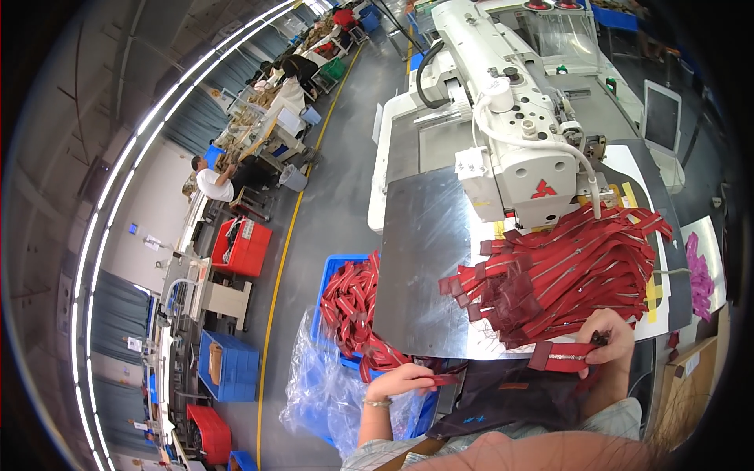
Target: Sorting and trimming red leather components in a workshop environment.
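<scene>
My right hand (615, 337) is closed on a short red zipper (559, 357) with a darker red tab at its end, just off the machine table's front edge. A small dark object (600, 337) shows at its fingers; I cannot make out what it is. To the left, my left hand (402, 380) pinches the end of a red zipper strip (446, 380) beside the blue crate. On the table a thick heap of red zippers (577, 267) with metal teeth lies fanned out under the sewing machine's head. A dark apron (503, 396) covers my lap.
A large white sewing machine (530, 149) stands over the metal table plate (420, 259). At left, a blue crate (323, 302) holds more red zippers, with clear plastic (310, 392) draped by it. A cardboard box (691, 381) stands right. Across the aisle sits a person (214, 182).
</scene>
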`<state>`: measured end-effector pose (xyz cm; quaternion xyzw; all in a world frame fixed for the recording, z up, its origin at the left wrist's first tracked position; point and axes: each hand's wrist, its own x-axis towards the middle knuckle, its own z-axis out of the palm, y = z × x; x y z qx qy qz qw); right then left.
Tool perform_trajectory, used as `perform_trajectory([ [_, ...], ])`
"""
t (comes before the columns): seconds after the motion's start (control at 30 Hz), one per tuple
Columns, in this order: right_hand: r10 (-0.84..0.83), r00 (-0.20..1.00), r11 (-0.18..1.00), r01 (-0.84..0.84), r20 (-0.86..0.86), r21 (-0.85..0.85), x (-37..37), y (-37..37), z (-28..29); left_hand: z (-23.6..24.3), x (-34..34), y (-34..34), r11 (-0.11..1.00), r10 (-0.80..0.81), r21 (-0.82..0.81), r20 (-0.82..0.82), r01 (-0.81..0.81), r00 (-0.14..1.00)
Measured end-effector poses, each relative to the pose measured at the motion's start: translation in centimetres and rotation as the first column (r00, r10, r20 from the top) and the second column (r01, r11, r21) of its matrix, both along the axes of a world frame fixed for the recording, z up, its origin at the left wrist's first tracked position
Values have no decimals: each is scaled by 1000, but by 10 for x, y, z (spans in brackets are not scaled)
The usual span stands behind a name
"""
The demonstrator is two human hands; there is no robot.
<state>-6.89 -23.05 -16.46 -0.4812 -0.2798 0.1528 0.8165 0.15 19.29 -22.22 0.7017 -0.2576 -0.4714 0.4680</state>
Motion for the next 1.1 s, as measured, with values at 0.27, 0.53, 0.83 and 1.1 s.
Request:
perform_trajectory([
  [0.27,-134,974,538,228,184,-811,-2,-39,61,55,6,37,904,410,-240,249,-354,877],
  [0.53,-562,814,488,469,146,-736,5,-81,87,59,8,-11,786,566,-367,104,-497,818],
  [0.83,-626,555,123,764,548,-633,56,-65,55,45,16,-36,619,664,-442,-147,-649,733],
  [1.1,-853,381,187,861,357,-472,48,4,40,34,16,-30,593,686,-443,-160,-672,710],
])
